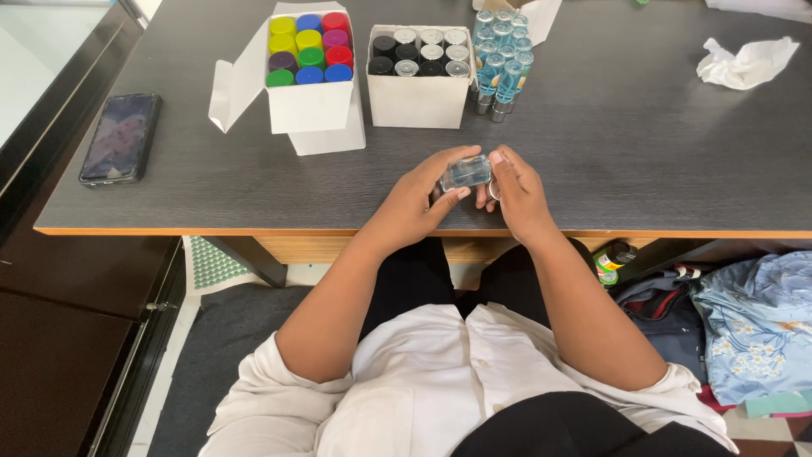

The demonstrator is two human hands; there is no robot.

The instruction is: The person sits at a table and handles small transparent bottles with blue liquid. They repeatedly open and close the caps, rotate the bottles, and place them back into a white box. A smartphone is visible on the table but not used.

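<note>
Near the table's (592,152) front edge, my left hand (414,203) and right hand (518,196) together grip one small clear bottle (465,173). Behind it stand two full boxes (309,76) and loose blue-labelled bottles (503,63), apparently unboxed.

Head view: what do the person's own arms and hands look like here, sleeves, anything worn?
Both forearms are bare. White shirt sleeves are pushed up and bunched around the elbows on either side. The right hand wears a thin ring on one finger; the left hand shows no ring, watch or glove. No wristbands or markings are visible on either arm.
</note>
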